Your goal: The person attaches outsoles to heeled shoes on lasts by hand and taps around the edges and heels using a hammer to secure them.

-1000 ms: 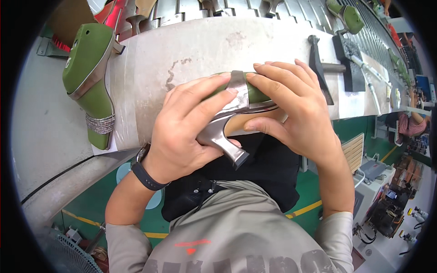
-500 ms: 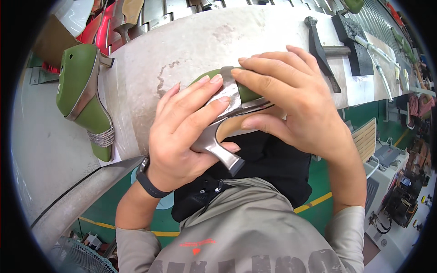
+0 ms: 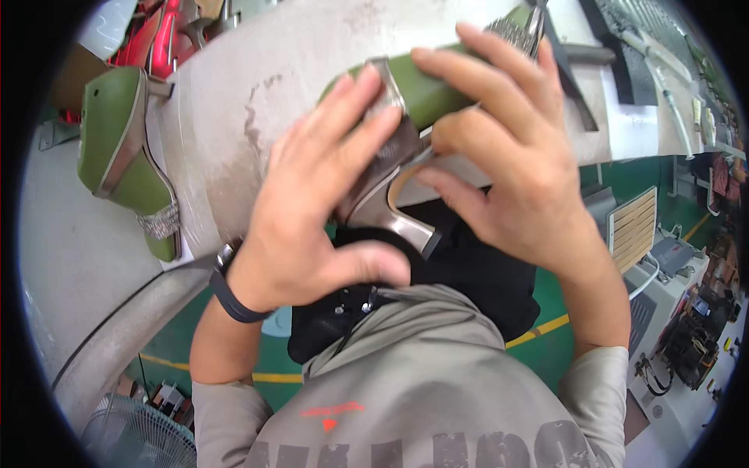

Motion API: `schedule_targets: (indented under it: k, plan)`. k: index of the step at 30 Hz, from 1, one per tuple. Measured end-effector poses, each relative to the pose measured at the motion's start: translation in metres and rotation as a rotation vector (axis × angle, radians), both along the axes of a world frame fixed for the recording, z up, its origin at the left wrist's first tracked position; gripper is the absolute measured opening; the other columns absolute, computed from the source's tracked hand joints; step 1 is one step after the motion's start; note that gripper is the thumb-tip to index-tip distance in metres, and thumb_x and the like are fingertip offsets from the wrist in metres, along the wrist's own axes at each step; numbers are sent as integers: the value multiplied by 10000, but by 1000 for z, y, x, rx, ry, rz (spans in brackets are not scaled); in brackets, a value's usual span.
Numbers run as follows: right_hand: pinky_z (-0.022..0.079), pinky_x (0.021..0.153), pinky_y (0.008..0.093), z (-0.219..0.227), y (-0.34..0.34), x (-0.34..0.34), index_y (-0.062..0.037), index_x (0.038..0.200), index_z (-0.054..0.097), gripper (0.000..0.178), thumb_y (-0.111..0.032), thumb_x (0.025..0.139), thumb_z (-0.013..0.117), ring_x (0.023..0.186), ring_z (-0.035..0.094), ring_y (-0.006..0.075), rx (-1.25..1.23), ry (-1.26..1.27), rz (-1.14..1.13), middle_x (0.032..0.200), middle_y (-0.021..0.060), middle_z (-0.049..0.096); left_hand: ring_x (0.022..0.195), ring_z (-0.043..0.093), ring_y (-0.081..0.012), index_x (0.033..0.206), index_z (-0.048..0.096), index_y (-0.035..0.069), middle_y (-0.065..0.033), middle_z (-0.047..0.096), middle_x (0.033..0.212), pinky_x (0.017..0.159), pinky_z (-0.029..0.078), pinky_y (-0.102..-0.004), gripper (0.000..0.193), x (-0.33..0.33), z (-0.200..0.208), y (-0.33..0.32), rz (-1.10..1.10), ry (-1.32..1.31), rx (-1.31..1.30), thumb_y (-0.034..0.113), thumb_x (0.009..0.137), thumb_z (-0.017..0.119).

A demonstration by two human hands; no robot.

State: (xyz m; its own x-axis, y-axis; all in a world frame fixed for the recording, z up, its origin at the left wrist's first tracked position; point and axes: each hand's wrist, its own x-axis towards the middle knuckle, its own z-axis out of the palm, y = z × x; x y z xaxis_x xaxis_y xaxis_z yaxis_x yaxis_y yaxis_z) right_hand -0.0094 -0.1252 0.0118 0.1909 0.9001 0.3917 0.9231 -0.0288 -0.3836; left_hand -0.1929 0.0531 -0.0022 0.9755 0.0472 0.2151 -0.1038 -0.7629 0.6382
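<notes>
A high-heeled sandal (image 3: 389, 146) lies on its side across the bench edge, with a green shoe last (image 3: 431, 87) inside it. It has a metallic heel and back strap, and a glittery band at the toe. My left hand (image 3: 312, 187), slightly blurred, has its fingers laid along the back strap; its thumb stands apart below the heel. My right hand (image 3: 511, 148) spans the last and sole, with its outer fingers over the green side and its thumb at the sole's arch. My palms hide part of the shoe.
A matching sandal on its last (image 3: 117, 148) stands at the left. At the right lie a hammer (image 3: 573, 86), a dark block (image 3: 616, 54) and white tubes (image 3: 663, 86). More shoe parts (image 3: 168, 39) sit at the far left. A fan (image 3: 140, 429) stands below.
The sandal has shifted right and away from me, and its glittery toe now shows. My left thumb has come off the heel. My right index finger has curled toward the sole edge.
</notes>
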Motion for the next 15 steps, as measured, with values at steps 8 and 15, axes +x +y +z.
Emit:
schedule_targets:
  k: [8,15]
  plan:
    - [346,1189,550,-3,-4,4,-76,1007,695,340,-101,723,880,1376,565,391,59,-58,31,1437,142,646,1558,377,-306,1610,383,-60,-219,378,1685,1273,288,-401,860,27,15,-31,333,73,-588,268,936,804]
    - [373,1167,541,-6,-8,3,-65,1027,696,353,-94,727,880,1358,567,406,109,-50,59,1429,168,634,1491,460,-263,1612,377,-63,-199,476,1603,1245,333,-378,838,19,-1,-3,22,-9,-834,121,894,769]
